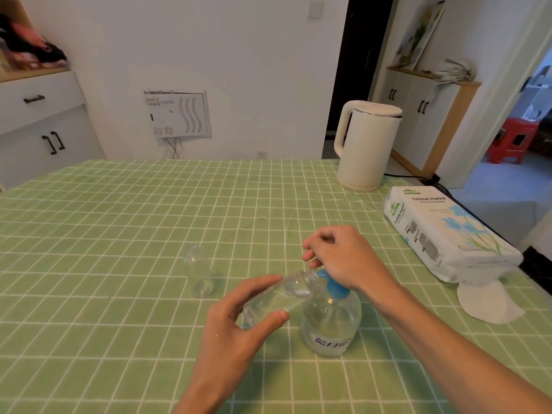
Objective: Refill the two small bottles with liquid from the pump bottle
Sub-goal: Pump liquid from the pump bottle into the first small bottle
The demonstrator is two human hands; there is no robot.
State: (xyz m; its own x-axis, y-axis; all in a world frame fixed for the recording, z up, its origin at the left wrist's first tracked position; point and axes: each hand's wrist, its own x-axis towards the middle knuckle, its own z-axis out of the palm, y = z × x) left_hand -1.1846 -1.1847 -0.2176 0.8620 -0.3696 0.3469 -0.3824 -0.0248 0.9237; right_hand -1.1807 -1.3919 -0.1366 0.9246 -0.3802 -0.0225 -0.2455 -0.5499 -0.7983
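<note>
Green checked tablecloth (119, 219) covers the table, white wall behind. Pump bottle (330, 321) stands upright near the front centre, clear body, printed label low on its front. Its blue pump head (336, 286) is mostly covered by the right hand (343, 255), which comes in from the lower right. That hand's fingers are curled over the top of the pump; exact contact underneath is hidden.

Left hand (236, 327) grips one small bottle (277, 297), thumb on the near side and fingers wrapped round the far side of its clear body. This bottle is tilted, almost lying over, its open mouth up against the pump's spout, just left of the blue head. Liquid level inside it is hard to tell.

Second small bottle (199, 273) stands upright and uncapped on the cloth, left of both hands, apart from them.

White kettle (366, 144) sits at the table's far right. Tissue pack (442, 231) lies along the right edge, a round white pad (490, 303) poking out beneath its near end. White cabinet (38, 130) at far left, red stool (513, 138) through the doorway on the right.
</note>
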